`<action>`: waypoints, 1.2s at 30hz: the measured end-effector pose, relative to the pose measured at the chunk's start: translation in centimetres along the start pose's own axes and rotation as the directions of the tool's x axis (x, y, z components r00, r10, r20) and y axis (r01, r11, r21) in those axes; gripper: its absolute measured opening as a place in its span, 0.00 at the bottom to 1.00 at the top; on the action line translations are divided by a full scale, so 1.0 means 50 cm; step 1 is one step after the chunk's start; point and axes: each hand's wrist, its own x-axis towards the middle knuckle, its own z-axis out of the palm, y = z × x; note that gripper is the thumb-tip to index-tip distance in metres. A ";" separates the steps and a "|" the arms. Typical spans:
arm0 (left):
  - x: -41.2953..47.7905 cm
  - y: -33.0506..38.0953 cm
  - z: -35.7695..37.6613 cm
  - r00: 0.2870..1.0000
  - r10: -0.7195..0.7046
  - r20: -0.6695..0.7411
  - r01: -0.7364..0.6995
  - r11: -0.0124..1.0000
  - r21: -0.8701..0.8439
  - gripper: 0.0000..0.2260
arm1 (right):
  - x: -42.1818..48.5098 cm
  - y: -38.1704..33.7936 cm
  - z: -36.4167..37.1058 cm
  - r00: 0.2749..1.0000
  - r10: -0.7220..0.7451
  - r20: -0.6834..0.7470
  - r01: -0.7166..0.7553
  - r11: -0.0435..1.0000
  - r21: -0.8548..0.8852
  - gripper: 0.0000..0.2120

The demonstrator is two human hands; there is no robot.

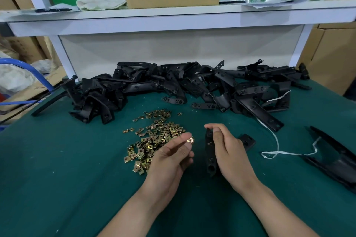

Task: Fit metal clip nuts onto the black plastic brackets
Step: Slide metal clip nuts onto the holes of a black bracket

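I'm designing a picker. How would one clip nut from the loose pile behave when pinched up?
Probably light: the left hand holds one clip nut in a fingertip pinch. Likely slippery, being shiny metal. Flat-sided, so the pile seems unlikely to roll.

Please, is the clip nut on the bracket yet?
No, the left hand pinches the clip nut clear of the bracket in the right hand.

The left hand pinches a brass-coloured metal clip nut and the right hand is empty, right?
Not quite. In the head view the left hand does pinch a brass-coloured metal clip nut, but the right hand holds a long black plastic bracket.
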 end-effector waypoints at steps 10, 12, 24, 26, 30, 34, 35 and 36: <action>-0.003 0.004 0.002 1.000 -0.018 0.021 0.018 1.000 -0.003 0.07 | 0.001 0.002 0.001 1.000 -0.001 0.000 0.001 1.000 -0.008 0.13; -0.002 0.007 0.002 1.000 -0.030 0.010 0.030 0.999 -0.013 0.07 | 0.001 0.003 0.001 1.000 0.000 -0.002 0.000 1.000 -0.006 0.13; 0.001 0.008 -0.003 0.998 -0.065 0.026 0.065 0.998 -0.006 0.08 | 0.001 0.003 0.002 0.999 -0.042 -0.016 0.041 0.999 -0.029 0.13; 0.001 0.004 -0.002 0.998 -0.046 0.035 0.045 0.998 0.042 0.08 | 0.000 0.004 0.002 0.998 -0.064 -0.025 0.063 0.997 -0.033 0.14; -0.002 -0.006 0.000 0.997 -0.002 0.071 -0.009 0.987 0.158 0.11 | -0.003 0.003 0.001 0.993 -0.098 -0.064 0.094 0.994 -0.058 0.16; -0.004 -0.005 0.002 0.993 -0.004 0.121 -0.017 0.985 0.171 0.09 | -0.005 0.001 0.001 0.993 -0.107 -0.046 0.103 0.991 -0.088 0.17; -0.004 -0.004 0.001 0.991 -0.011 0.134 -0.011 0.986 0.165 0.10 | -0.006 0.001 0.001 0.993 -0.114 -0.034 0.110 0.989 -0.099 0.18; -0.004 -0.002 0.001 0.989 -0.020 0.147 -0.005 0.986 0.166 0.10 | -0.007 0.001 0.001 0.992 -0.122 -0.023 0.118 0.987 -0.109 0.18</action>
